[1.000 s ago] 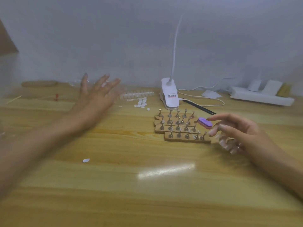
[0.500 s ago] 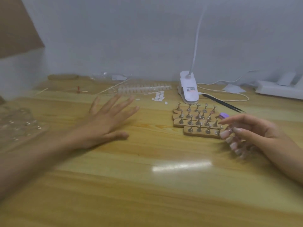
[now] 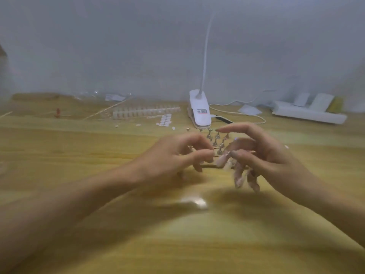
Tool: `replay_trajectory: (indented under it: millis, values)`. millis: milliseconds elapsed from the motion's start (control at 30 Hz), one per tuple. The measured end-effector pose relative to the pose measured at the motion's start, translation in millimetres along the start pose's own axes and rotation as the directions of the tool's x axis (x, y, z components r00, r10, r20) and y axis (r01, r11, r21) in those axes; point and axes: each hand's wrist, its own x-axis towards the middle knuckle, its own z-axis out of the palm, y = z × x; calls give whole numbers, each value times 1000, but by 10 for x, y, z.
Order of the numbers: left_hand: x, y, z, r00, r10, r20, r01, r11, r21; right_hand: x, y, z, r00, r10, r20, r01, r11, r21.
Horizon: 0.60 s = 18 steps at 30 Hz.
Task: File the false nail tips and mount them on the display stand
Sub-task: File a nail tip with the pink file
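The display stand (image 3: 216, 138), wooden bars carrying small metal pegs, lies mid-table and is mostly covered by both hands. My left hand (image 3: 177, 155) hovers over its left part with fingers curled and thumb tip near the fingertips. Blur hides whether anything is between them. My right hand (image 3: 256, 153) is over the stand's right part, index finger stretched left and the other fingers, with long pale nails, curled down. A sliver of the purple nail file (image 3: 236, 138) shows behind the right fingers. A strip of false nail tips (image 3: 146, 111) lies at the back.
A white clip lamp (image 3: 199, 110) stands just behind the stand, with its cable and a dark tool beside it. A sheet of white adhesive tabs (image 3: 165, 120) lies left of the lamp. A white power strip (image 3: 308, 114) sits back right, and thin sticks back left.
My left hand swung in from the left, curled its fingers and now sits over the stand. My right hand shifted left over the stand's right side. The camera view moved too.
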Motion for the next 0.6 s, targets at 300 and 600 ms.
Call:
replay_trajectory:
  millis: [300,600]
  values:
    - [-134,-69,289,982,-143,-122,90,929,-359,-32,140,170,997,61,40,-63,997,41]
    - [-198,-125,299,986,-41,-163,-3,965,-261,-153,214,321,993,-28,-115,39,994,101]
